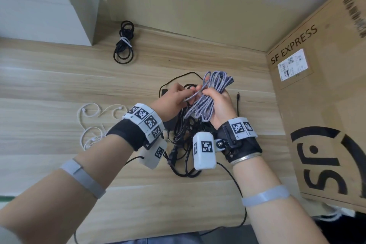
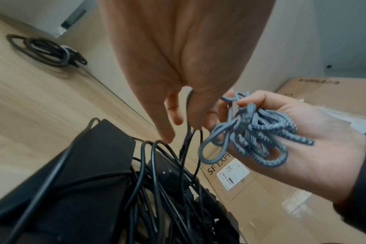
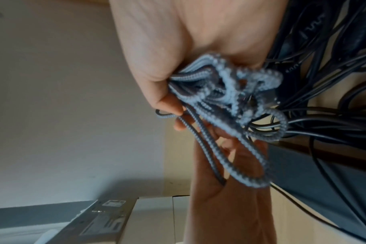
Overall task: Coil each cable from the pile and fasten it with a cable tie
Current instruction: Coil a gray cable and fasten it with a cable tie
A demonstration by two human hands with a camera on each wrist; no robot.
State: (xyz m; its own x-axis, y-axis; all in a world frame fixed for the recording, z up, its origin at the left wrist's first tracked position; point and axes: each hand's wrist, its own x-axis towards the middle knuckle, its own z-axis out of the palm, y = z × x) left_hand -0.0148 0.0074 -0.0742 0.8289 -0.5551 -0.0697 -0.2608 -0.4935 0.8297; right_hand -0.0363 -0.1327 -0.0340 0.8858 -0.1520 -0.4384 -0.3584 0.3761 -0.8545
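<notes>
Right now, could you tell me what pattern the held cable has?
The braided cable is grey-and-white striped; head view shows it best.

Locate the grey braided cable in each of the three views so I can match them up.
Head: the grey braided cable sits right of centre, gripped by the right hand, above the black cable pile.
Left wrist: right of centre, bunched loops in the right hand's palm.
Right wrist: upper centre, loops hang below the hand.
Shared landmark: the SF Express cardboard box shows in head and left wrist views; the black pile shows in all three.

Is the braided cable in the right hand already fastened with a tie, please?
No: the braided cable is loose loops in the right hand, with no tie on it.
</notes>
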